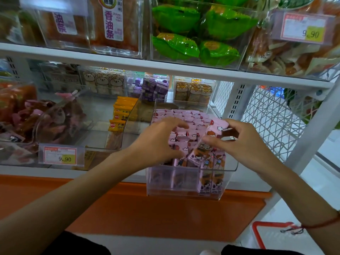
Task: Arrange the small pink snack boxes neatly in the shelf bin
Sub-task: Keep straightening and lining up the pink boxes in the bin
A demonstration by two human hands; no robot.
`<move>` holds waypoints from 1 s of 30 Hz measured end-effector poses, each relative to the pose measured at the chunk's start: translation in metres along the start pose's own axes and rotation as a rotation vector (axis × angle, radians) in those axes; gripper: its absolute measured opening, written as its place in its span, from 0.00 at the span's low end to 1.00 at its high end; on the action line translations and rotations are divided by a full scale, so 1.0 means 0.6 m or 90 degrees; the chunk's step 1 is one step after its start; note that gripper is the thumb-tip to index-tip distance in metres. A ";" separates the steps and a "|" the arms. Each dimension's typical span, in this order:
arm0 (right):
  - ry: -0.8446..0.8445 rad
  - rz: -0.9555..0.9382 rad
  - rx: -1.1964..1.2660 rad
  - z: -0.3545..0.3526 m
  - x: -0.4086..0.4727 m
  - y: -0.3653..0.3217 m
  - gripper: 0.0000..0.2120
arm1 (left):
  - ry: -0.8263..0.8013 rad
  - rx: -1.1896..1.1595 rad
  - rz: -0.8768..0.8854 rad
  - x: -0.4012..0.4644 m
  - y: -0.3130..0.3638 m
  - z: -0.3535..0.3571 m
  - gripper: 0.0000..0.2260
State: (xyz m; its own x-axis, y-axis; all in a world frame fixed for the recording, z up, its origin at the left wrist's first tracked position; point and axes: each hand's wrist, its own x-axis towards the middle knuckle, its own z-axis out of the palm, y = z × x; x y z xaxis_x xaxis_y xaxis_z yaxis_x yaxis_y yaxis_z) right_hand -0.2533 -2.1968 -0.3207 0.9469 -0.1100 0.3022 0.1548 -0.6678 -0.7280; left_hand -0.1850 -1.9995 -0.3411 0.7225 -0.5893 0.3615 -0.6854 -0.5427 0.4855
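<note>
So the right hand's fingers (211, 139) are pinching one tilted pink box (207, 142) by its edges, thumb on the near side, the rest curled over the far end, just right of the frame's centre. The left hand's fingers (176, 124) are curling loosely over the tops of the packed pink snack boxes (185, 116) and seem to be pressing them back, though I can't tell if they're actually gripping any. Right hand (237, 142) and left hand (160, 142) are both hovering over the clear shelf bin (184, 188), which is sitting at centre frame with its front poking out past the shelf edge.

If I were doing this I'd be keeping the left hand holding the row back to open a slot, turning the loose box upright to match the ones standing at the front right, then sliding it down rather than dropping it, or the neighbours will probably be tipping over.

Stuff I can't make out: the gap it's going into is sitting under the hands, the bin's lower left is too hazy through the plastic to count boxes, and the upper left of the frame is blurring badly
</note>
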 end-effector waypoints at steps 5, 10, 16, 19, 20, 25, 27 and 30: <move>-0.071 0.017 -0.030 0.004 0.012 0.002 0.29 | -0.082 0.227 0.060 0.014 0.000 0.017 0.26; -0.095 -0.083 -0.124 0.031 0.014 0.011 0.21 | -0.104 0.253 0.074 0.022 -0.005 0.018 0.22; -0.094 -0.200 -0.424 0.046 0.011 0.026 0.20 | -0.085 0.266 0.086 0.014 -0.007 0.020 0.21; -0.112 -0.224 -0.502 0.051 0.010 0.028 0.19 | -0.071 0.281 0.090 0.013 -0.009 0.026 0.21; -0.116 -0.230 -0.503 0.050 0.010 0.029 0.19 | -0.063 0.281 0.095 0.013 -0.009 0.028 0.22; -0.121 -0.239 -0.497 0.050 0.001 0.040 0.19 | -0.058 0.256 0.115 0.012 -0.011 0.030 0.18; -0.106 -0.247 -0.476 0.047 -0.004 0.041 0.18 | -0.081 0.267 0.111 0.013 -0.012 0.030 0.16; -0.025 -0.247 -0.450 0.023 -0.007 0.040 0.18 | -0.081 0.245 0.105 0.016 -0.011 0.026 0.14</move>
State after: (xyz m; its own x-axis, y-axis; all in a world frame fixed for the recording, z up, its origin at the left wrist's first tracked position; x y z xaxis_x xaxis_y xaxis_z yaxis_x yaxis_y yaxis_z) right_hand -0.2500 -2.2020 -0.3479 0.8733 0.2423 0.4226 0.2717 -0.9623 -0.0097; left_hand -0.1751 -2.0107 -0.3531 0.6009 -0.7426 0.2958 -0.7913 -0.6050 0.0885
